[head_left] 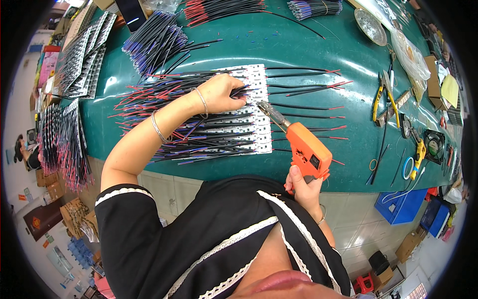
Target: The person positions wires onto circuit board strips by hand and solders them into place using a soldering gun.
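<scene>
My left hand (pixel 221 93) is closed in a pinch on some black wires (pixel 241 91) over a white circuit board panel (pixel 263 135). My right hand (pixel 303 188) grips the handle of an orange soldering gun (pixel 309 145). The gun's metal nozzle points up and left, its tip at the panel's right part, close to my left fingertips. Whether the tip touches the board, I cannot tell. Many black wires with red and blue ends lie across the panel's left side. Several red-tipped wires (pixel 311 116) stick out from its right edge.
On the green table (pixel 224 172) lie wire bundles (pixel 155 42) at the far left and far middle. Stacked board panels (pixel 84 57) stand at left. Yellow-handled pliers (pixel 379 102), a metal dish (pixel 371 27) and a small fan (pixel 434 146) are at right.
</scene>
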The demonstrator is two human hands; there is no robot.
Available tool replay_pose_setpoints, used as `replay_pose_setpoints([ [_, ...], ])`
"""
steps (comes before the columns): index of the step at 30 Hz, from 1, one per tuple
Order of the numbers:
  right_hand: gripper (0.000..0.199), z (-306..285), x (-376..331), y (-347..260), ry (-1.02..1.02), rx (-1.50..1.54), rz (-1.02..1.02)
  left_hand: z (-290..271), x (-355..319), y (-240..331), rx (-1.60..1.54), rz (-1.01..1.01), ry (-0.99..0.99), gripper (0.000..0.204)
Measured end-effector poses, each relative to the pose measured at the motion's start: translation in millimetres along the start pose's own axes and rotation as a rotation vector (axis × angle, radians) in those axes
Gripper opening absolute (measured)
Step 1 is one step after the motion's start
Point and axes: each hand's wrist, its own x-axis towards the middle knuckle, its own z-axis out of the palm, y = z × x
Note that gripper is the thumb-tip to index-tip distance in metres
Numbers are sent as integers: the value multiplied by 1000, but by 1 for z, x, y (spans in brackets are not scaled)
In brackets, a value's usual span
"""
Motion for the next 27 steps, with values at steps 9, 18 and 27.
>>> replay_pose_setpoints([
  [9,22,-1,0,1,-16,-15,43,1,0,17,124,33,58,17],
  [18,25,2,0,3,-6,-83,-29,6,2,27,285,58,59,15],
  [27,19,-8,-3,-3,59,93,-57,5,1,28,290,56,31,15],
])
